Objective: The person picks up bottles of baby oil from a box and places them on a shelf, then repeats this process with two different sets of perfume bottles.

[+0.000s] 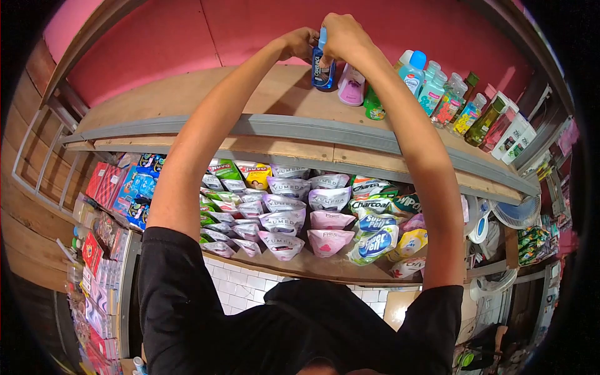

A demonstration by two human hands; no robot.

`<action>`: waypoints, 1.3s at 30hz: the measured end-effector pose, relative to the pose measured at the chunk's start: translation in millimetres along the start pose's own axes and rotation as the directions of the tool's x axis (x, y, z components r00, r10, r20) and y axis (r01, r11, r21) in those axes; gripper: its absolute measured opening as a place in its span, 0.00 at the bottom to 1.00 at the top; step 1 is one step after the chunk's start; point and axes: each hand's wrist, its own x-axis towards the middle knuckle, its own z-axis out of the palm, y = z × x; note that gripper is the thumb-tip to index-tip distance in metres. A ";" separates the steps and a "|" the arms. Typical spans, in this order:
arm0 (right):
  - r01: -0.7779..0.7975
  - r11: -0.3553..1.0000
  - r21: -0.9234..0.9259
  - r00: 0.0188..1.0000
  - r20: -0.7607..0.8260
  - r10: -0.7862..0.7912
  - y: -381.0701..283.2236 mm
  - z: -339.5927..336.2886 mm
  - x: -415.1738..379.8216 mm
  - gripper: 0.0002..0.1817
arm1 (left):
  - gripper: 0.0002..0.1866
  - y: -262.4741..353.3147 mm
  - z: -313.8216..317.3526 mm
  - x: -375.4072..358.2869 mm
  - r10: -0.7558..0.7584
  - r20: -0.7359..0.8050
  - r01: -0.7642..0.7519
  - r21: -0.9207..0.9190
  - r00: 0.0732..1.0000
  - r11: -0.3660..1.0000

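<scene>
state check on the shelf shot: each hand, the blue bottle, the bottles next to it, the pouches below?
left hand: raised, fingers on the blue bottle
right hand: raised, closed around the bottle's top
blue bottle: upright on the top shelf, capped
pink bottle: upright beside it, untouched
bottle row: standing, capped
pouches: sealed, stacked overlapping on the lower shelf

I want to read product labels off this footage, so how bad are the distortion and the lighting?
Head view: strong fisheye bends the top shelf into an arc, with black vignette in the corners. Lighting is even, with no harsh glare. The blue bottle between the left hand and right hand is fairly sharp; the edge racks look squeezed and soft.
</scene>
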 end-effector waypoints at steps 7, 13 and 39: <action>-0.017 0.995 -0.095 0.995 0.094 0.026 -11.3 -7.3 -4.4 0.27 | 0.32 17.3 2.9 -8.0 -0.151 -0.033 0.149 -0.059 0.988 0.987; -0.033 0.998 -0.053 0.995 0.093 0.037 -9.1 0.8 0.2 0.23 | 0.26 21.1 3.9 -13.6 -0.152 -0.066 0.150 -0.043 0.986 0.988; 0.037 0.993 -0.109 0.976 -0.212 -0.060 -5.3 8.4 -7.8 0.14 | 0.27 32.1 -9.1 -33.8 -0.177 -0.136 0.180 0.004 0.975 0.984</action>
